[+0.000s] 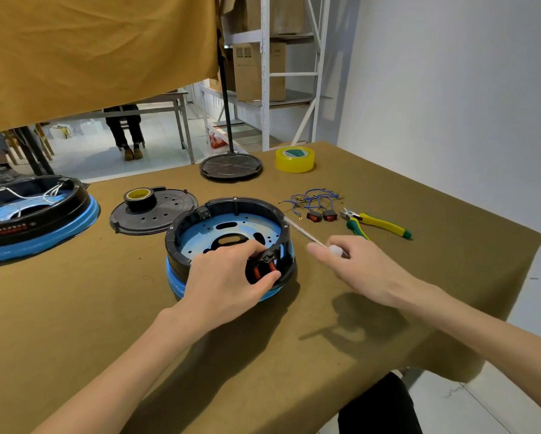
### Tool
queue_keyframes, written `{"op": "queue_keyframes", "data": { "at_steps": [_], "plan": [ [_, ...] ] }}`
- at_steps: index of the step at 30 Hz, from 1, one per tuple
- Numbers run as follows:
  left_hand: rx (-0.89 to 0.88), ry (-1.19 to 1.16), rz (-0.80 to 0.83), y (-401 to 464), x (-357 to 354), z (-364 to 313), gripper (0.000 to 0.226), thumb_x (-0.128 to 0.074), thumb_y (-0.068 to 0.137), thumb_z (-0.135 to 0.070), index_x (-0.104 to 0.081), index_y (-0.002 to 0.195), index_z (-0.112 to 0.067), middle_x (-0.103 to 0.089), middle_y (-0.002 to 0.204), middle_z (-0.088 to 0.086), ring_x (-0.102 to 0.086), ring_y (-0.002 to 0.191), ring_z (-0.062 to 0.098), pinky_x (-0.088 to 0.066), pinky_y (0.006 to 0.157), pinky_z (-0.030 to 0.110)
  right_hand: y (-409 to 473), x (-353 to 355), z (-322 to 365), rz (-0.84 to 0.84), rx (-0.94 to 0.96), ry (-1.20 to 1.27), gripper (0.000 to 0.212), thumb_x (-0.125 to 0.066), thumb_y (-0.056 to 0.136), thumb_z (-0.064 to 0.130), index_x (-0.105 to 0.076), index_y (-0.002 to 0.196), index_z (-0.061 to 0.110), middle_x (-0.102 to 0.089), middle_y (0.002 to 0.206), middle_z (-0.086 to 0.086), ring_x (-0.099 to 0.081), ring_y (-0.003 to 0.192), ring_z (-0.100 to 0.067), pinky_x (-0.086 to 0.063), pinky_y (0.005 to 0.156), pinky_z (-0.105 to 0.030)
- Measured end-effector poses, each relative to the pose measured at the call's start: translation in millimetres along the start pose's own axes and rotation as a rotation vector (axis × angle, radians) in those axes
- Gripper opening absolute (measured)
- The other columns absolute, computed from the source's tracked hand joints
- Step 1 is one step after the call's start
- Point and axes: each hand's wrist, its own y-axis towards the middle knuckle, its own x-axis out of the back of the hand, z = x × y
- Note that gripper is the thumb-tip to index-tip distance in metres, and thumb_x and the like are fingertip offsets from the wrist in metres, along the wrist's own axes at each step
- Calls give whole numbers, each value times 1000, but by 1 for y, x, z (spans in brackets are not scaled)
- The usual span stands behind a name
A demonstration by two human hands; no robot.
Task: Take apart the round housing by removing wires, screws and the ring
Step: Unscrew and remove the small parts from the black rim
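Head view: left hand [231, 274] grips the round housing's [228, 242] near wall at mid-table, likely steadying it, thumb beside the red switches [264, 269]. Right hand [353, 267] holds a screwdriver [303, 234], tip at the rim, apparently for a screw.

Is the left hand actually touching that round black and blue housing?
Touching. The head view shows the left hand gripping the round housing at its near wall, fingers curled over the rim inside, thumb outside.

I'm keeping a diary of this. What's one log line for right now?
left hand grips housing rim | right hand holds screwdriver | wires already out
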Motion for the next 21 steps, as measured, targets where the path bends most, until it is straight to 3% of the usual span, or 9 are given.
{"op": "queue_keyframes", "data": {
  "at_steps": [2,5,9,13,17,21],
  "plan": [
    [1,12,3,1,-2,-1,45,-51,86,-72,-64,111,-37,-67,90,-20,-62,80,1,-47,59,17,3,-9,11,9,49,93,46,-73,83,62,-59,75,19,-52,62,9,-46,55,-5,-41,55,-24],
    [-7,3,22,2,-2,-2,45,-51,86,-70,-64,113,-36,-66,94,-18,-60,80,2,-52,61,23,10,-33,27,9,97,106,24,-82,81,44,-70,84,24,-65,73,10,-54,60,-1,-43,55,-14],
    [-59,-15,125,5,3,6,52,-60,84,-63,-63,128,-35,-67,109,-19,-58,89,0,-50,67,16,16,-56,36,-36,107,81,18,-78,86,38,-65,78,30,-62,74,11,-56,70,8,-41,57,-10],
    [-70,-54,186,5,10,11,63,-50,81,-71,-59,135,-40,-68,112,-22,-63,96,2,-57,73,23,13,-50,36,-65,148,36,17,-75,90,37,-70,82,23,-66,77,4,-59,74,-9,-40,57,-21],
    [-58,-54,165,4,9,10,52,-54,86,-61,-60,133,-38,-66,98,-24,-60,83,2,-46,62,15,3,-42,24,-91,156,143,18,-74,91,34,-68,76,25,-62,67,9,-53,62,-8,-42,57,-23],
    [-53,-63,153,4,8,8,41,-64,93,-47,-62,132,-34,-70,100,-20,-63,85,3,-55,66,24,15,-24,1,-194,-50,192,24,-77,89,35,-67,77,17,-56,53,8,-50,42,-7,-45,45,-24]
  ]
}}
